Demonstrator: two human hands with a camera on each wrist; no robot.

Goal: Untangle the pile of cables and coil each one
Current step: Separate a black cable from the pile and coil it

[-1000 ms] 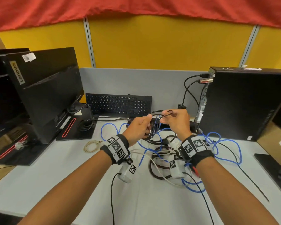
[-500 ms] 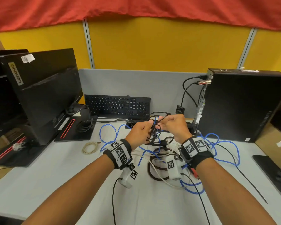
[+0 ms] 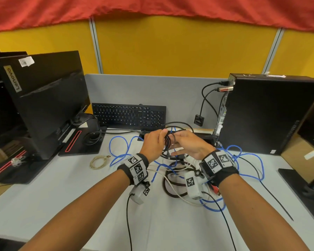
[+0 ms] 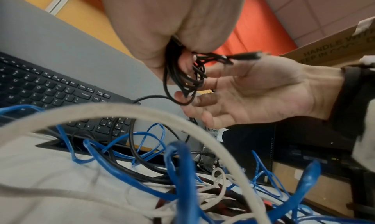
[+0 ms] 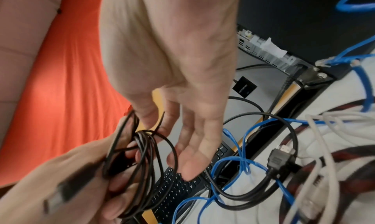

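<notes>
A thin black cable (image 3: pixel 169 140) is bunched into a small coil above the desk, and my left hand (image 3: pixel 153 142) grips it. The left wrist view shows the coil (image 4: pixel 182 78) hanging from my left hand (image 4: pixel 172 27), with its plug (image 4: pixel 249 55) sticking out to the right. My right hand (image 3: pixel 187 144) is beside the coil with fingers spread, and its fingertips (image 5: pixel 172 160) touch the loops (image 5: pixel 142 155). Below lies the tangled pile: a blue cable (image 3: pixel 120 142), a white cable (image 3: pixel 170 185) and a dark braided cable (image 3: pixel 166 189).
A coiled beige cable (image 3: pixel 99 161) lies apart at the left. A keyboard (image 3: pixel 129 115) leans on the grey partition behind. A black monitor (image 3: pixel 43 98) stands at the left, and a PC tower (image 3: pixel 265 115) with plugged cables at the right, beside a cardboard box (image 3: pixel 297 156).
My right hand held a loop of the black cable a second ago; it has let go and opened. The loops are now gathered in my left hand, and both hands sit slightly lower.
</notes>
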